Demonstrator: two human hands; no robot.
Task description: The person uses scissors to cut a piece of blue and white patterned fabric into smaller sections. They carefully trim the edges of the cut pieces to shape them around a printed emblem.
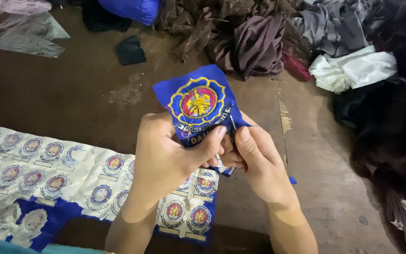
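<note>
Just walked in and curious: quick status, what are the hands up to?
Left hand and right hand both pinching a blue embroidered patch above the table. Sheet of matching patches lies below. Fabric heap behind, not in the way.

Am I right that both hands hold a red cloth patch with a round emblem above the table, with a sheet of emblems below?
Not quite: the patch is blue, not red, as the head view shows. Both the left hand and right hand hold it above the table, and the sheet lies below.

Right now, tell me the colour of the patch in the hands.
Blue patch with a yellow-and-red emblem; head view.
</note>
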